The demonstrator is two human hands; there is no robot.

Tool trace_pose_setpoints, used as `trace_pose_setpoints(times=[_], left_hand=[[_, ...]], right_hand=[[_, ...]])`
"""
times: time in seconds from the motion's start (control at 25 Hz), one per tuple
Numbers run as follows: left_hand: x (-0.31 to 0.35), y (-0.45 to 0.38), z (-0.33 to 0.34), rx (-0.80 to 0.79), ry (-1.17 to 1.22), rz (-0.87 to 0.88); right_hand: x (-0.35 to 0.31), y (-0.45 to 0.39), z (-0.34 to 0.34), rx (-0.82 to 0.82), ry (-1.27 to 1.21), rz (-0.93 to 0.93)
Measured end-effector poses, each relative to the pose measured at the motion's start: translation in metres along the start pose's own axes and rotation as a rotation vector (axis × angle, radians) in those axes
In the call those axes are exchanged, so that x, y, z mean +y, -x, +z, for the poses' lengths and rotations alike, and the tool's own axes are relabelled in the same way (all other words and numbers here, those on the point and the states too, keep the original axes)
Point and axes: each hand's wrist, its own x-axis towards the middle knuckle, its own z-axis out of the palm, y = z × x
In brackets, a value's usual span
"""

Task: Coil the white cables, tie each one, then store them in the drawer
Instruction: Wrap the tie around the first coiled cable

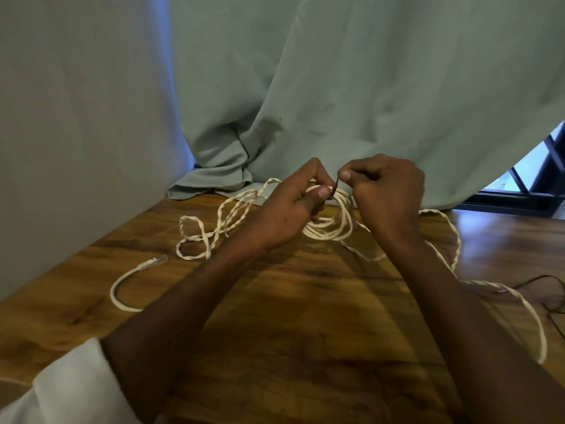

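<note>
Above table [275, 316], both hands pinching dark tie [336, 187], left hand [293, 206] gripping coil [330, 224], right hand [385, 191]

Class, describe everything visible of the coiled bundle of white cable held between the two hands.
The coiled bundle is cream-white twisted cable wound into several rough loops, its lower edge resting on the wooden table. The left hand grips its upper left side; the right hand pinches a thin dark tie at its top. The tie looks unfinished. Loose twisted cable trails from the bundle to both sides across the table.
</note>
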Motion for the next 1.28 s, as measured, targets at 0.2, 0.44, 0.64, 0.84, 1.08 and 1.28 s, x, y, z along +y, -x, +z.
trace_pose_setpoints(times=[0.2,0.44,0.64,0.84,1.08,1.28], left_hand=[[0.001,0.004,-0.004,-0.039,0.095,-0.025],[-0.001,0.005,-0.004,0.023,-0.215,0.12],[-0.011,0.007,0.003,0.138,-0.468,0.184],[-0.007,0.006,0.004,0.253,-0.507,0.159],[-0.012,0.002,0.0,0.431,-0.572,0.005],[-0.012,-0.005,-0.009,0.455,-0.328,-0.259]], right_hand=[[-0.006,-0.001,0.0,-0.266,-0.445,0.563],[-0.004,0.001,0.002,-0.319,-0.513,0.75],[0.001,0.001,0.011,-0.373,-0.595,0.815],[0.001,0.005,0.016,-0.288,-0.565,0.627],[0.001,0.01,0.02,-0.073,-0.199,-0.157],[0.008,0.018,0.034,-0.167,-0.011,-0.408]])
